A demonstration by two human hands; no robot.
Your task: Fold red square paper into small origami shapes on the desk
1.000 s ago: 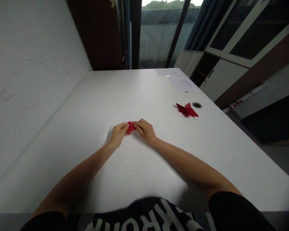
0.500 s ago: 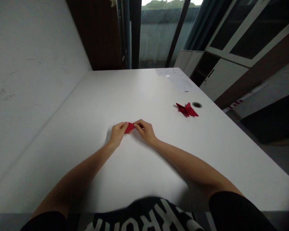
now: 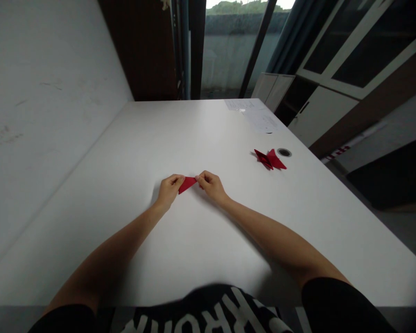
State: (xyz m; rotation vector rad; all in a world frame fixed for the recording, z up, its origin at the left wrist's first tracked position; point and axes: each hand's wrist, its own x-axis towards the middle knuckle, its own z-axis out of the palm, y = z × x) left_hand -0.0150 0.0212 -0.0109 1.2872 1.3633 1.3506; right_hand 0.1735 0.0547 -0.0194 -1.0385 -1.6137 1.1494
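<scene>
A small folded piece of red paper (image 3: 187, 184), roughly triangular, is stretched between my two hands just over the white table (image 3: 208, 240). My left hand (image 3: 169, 189) pinches its left end between thumb and fingers. At its right tip, my right hand (image 3: 211, 186) grips the point with thumb and forefinger. Parts of the paper under the fingers are hidden. Farther off to the right lies a pointed red folded-paper piece (image 3: 270, 159), apart from both hands.
A round cable hole (image 3: 284, 152) sits in the tabletop beside the red folded piece. Sheets of paper (image 3: 260, 118) lie near the far right corner. A pale wall (image 3: 48, 115) borders the table on the left; white cabinets (image 3: 322, 111) stand beyond its right edge.
My right hand has shifted slightly right, and more of the red paper shows between the hands, now a longer triangle. Both hands keep their pinch.
</scene>
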